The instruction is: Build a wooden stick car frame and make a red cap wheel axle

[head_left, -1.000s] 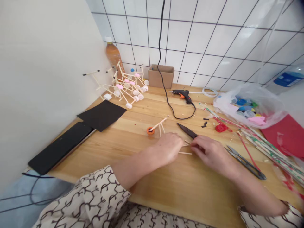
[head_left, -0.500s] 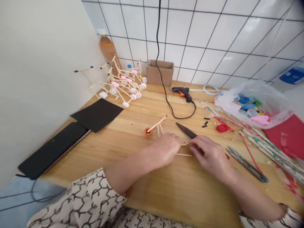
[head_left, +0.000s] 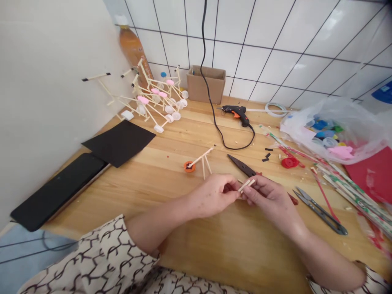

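Note:
Close together over the table, my left hand (head_left: 216, 196) and my right hand (head_left: 271, 200) pinch short pale wooden sticks (head_left: 246, 185) between their fingertips. Two stick ends lie side by side there; my fingers hide the rest. Just beyond my left hand stands a small stick frame (head_left: 202, 158) with a dark tip, joined to an orange bottle cap (head_left: 189, 166). Dark-bladed pliers (head_left: 241, 165) with reddish handles lie behind my right hand, which partly covers them. To its right lie grey thread snips (head_left: 320, 210).
A black glue gun (head_left: 235, 112) with a looping cable lies ahead, near a cardboard box (head_left: 206, 85). Stick models with white caps (head_left: 147, 104) stand back left, by black paper (head_left: 121, 143) and a phone (head_left: 58, 188). A bag of caps (head_left: 329, 130) and wrapped sticks (head_left: 349, 183) are right.
My hands have come together, and the sticks are now raised and side by side between my fingertips. The view has shifted slightly.

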Motion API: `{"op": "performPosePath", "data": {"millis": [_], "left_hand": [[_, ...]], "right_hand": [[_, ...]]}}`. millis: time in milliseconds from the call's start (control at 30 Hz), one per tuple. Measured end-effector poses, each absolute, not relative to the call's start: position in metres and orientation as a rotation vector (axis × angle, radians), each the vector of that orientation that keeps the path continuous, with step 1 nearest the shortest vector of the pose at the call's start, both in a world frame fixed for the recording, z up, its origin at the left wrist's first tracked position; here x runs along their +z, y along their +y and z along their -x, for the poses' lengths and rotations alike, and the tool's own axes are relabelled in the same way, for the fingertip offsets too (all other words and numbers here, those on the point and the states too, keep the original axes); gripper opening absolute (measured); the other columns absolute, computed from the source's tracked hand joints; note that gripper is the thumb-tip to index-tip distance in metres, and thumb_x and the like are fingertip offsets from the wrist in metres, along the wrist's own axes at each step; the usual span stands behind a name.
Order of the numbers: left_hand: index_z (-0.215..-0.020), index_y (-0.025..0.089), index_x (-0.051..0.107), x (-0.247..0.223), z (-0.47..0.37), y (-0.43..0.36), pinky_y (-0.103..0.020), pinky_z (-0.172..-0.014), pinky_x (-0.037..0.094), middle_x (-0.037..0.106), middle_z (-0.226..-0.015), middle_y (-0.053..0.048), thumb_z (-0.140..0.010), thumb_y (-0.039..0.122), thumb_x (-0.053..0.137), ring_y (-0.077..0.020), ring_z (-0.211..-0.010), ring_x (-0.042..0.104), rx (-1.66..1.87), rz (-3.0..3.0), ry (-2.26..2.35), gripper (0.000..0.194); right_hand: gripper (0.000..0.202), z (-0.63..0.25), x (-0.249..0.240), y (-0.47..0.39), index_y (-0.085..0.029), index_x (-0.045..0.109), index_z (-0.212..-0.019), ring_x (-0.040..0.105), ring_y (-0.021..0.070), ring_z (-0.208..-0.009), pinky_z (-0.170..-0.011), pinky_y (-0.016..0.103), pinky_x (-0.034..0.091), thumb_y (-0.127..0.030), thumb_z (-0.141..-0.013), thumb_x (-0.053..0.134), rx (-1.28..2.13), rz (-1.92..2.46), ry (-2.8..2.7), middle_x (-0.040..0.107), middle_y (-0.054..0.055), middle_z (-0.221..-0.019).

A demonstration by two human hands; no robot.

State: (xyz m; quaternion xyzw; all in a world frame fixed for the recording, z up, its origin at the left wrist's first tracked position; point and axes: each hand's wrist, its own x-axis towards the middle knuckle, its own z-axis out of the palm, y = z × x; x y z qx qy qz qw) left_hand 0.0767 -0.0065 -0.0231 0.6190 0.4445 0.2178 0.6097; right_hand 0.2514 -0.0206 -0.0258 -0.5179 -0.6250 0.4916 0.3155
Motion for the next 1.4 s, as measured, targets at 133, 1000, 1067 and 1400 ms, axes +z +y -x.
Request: {"op": "performPosePath", "data": {"millis": [133, 1000, 1067, 1400], "left_hand": [[-0.072, 0.013, 0.056, -0.026, -0.074, -0.004, -0.019, -0.053, 0.038, 0.055, -0.063, 0.003, -0.076, 0.012, 0.055, -0.0083, -0.057, 0.049, 0.544, -1.438, 1.081, 0.004], [-0.071, 0.017, 0.049, -0.044, -0.073, -0.001, -0.021, -0.053, 0.04, 0.055, -0.059, 0.004, -0.074, 0.006, 0.053, -0.0095, -0.055, 0.052, 0.619, -1.499, 1.112, 0.011], [-0.072, 0.017, 0.05, -0.043, -0.073, -0.001, -0.021, -0.053, 0.041, 0.055, -0.06, 0.004, -0.075, 0.007, 0.053, -0.0095, -0.055, 0.052, 0.631, -1.494, 1.109, 0.01], [-0.071, 0.016, 0.049, -0.045, -0.074, 0.0, -0.02, -0.054, 0.041, 0.054, -0.059, 0.005, -0.075, 0.007, 0.053, -0.0088, -0.055, 0.051, 0.699, -1.43, 1.087, 0.012]], "right_hand": [[0.03, -0.259, -0.03, -0.016, -0.018, 0.055, -0.07, 0.047, 0.01, -0.052, -0.05, 0.022, 0.038, -0.043, -0.087, 0.051, 1.129, 1.452, -1.783, 0.056, -0.002, -0.058], [0.022, -0.259, -0.033, -0.019, -0.02, 0.054, -0.07, 0.041, 0.0092, -0.046, -0.045, 0.022, 0.031, -0.032, -0.088, 0.051, 0.75, 1.528, -2.047, 0.049, -0.005, -0.052], [0.022, -0.259, -0.032, -0.019, -0.02, 0.054, -0.07, 0.041, 0.0092, -0.045, -0.044, 0.022, 0.031, -0.032, -0.088, 0.051, 0.746, 1.523, -2.048, 0.049, -0.005, -0.051], [0.022, -0.259, -0.032, -0.02, -0.021, 0.052, -0.069, 0.04, 0.0093, -0.047, -0.045, 0.022, 0.031, -0.031, -0.088, 0.05, 0.777, 1.496, -2.055, 0.047, -0.004, -0.053]]}}
